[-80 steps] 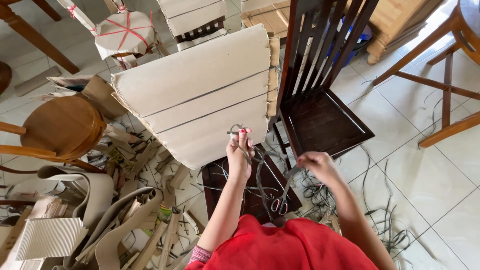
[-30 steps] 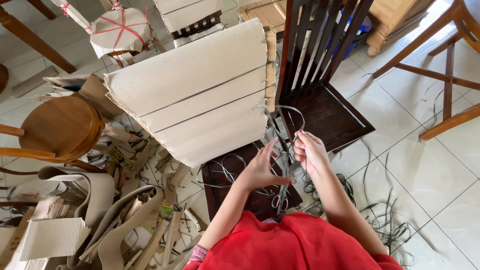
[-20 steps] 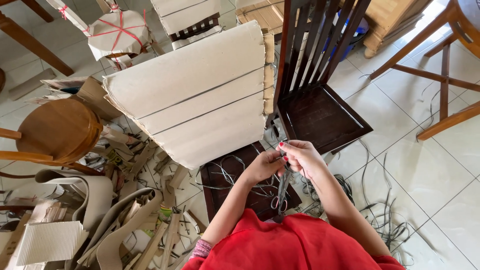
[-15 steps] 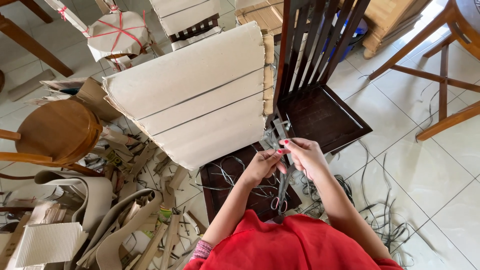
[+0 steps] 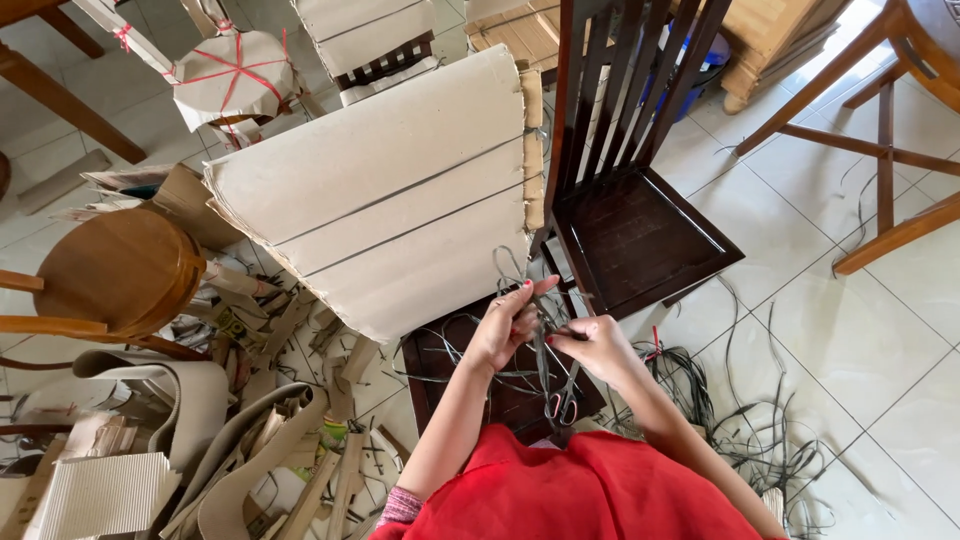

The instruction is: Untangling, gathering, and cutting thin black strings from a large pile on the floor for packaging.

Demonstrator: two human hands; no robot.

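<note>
Grey plastic strapping [image 5: 540, 320] hangs pinched between left hand [image 5: 505, 325] and right hand [image 5: 592, 345], both clenched on it above the dark stool [image 5: 440, 360]; keeping the band taut and untwisted would likely serve.

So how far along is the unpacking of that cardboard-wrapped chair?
Done: cut grey straps litter the tiles, and torn cardboard scraps are piled up. In hand: left hand and right hand pinch a strap loop. Left: the cardboard wrap is on, bands across it.
</note>
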